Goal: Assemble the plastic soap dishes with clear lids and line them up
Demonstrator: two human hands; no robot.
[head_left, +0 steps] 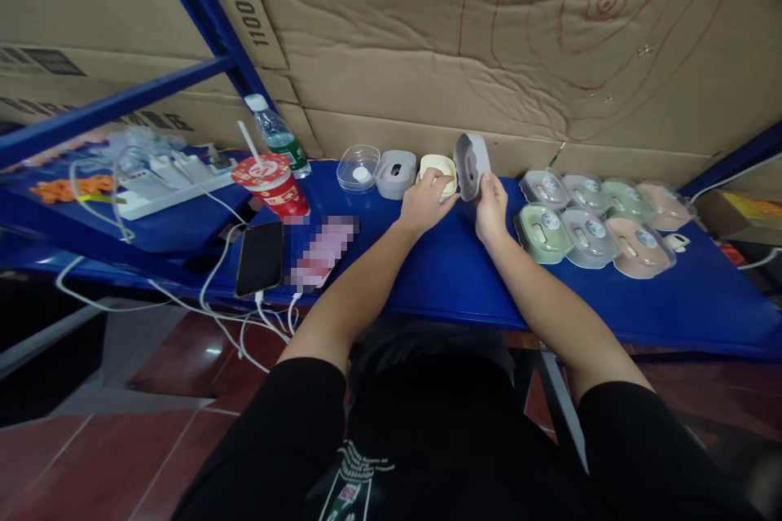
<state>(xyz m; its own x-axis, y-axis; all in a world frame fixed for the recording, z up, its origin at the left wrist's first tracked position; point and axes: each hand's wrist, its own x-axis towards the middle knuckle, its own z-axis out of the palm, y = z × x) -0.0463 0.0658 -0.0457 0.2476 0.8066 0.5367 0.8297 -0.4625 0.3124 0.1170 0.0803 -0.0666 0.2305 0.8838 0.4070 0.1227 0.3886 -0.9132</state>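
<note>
My right hand [491, 205] grips a grey plastic box part [472, 167] by its near edge and holds it tilted up on its side. Just left of it, my left hand [428, 200] has its fingers curled over a small cream-coloured box [437, 166], covering its front. A second grey box part [396, 174], with a dark slot in it, sits beside the cream one. Farther left lies a clear plastic lid [358, 168] with a white round piece on it.
Several finished-looking boxes with clear lids [543, 234] stand in two rows at the right. At the left are a red drink cup [272, 184], a water bottle [278, 137], a black phone [260, 259], a blurred pink phone [323, 251] and white cables. Cardboard [379, 57] walls the back.
</note>
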